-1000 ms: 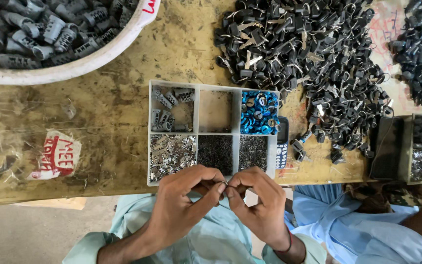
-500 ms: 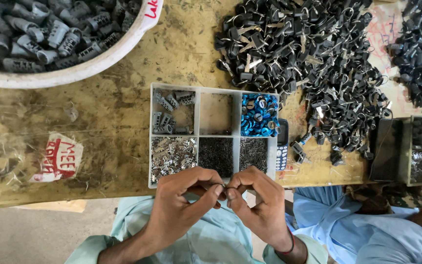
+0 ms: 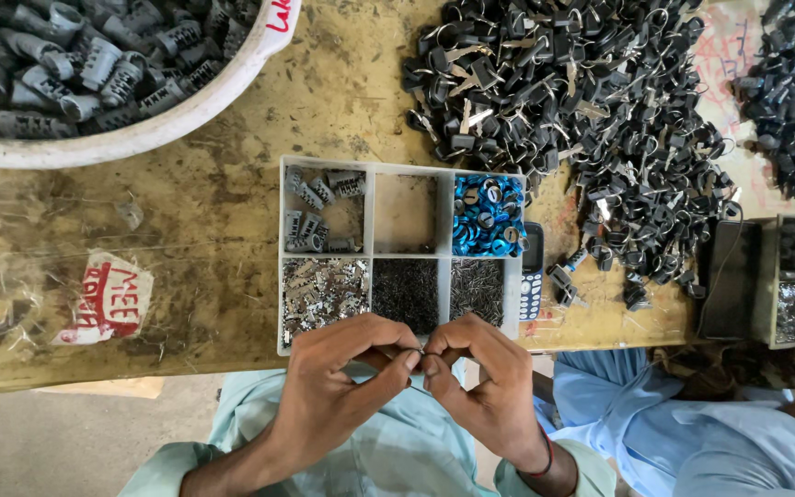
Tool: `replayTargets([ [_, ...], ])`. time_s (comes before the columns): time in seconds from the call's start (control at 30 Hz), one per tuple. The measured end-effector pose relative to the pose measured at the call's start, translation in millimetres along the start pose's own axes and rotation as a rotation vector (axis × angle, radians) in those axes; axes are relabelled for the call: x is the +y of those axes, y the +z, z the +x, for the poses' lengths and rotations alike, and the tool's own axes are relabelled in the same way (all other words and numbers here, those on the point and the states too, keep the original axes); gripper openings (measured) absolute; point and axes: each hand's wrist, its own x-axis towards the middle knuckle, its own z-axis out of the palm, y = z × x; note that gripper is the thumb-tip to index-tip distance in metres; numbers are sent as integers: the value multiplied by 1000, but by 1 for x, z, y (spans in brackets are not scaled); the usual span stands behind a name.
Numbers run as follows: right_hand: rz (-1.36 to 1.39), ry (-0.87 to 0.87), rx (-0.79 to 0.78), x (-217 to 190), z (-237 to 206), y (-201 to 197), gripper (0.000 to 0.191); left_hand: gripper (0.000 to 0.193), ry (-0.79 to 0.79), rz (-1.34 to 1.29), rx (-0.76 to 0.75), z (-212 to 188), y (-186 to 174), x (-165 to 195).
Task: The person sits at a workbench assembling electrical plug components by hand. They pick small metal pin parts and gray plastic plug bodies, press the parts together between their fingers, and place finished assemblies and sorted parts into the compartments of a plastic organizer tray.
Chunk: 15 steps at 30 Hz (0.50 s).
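Hands (image 3: 416, 391) pinched together beside compartment tray (image 3: 368, 253), phone (image 3: 531, 271).

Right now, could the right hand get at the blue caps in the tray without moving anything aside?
Probably yes. The right hand sits at the tray's near edge, and the blue caps lie uncovered in the far right compartment, though its fingers are pinching a tiny part.
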Motion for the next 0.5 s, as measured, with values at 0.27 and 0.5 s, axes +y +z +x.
replayTargets([
  [0.27,-118,-61,28,-1,-1,4,24,17,108,169,19,-1,-2,4],
  [0.5,-136,-109,66,5,-9,11,34,12,-51,115,-20,-2,-3,8],
])
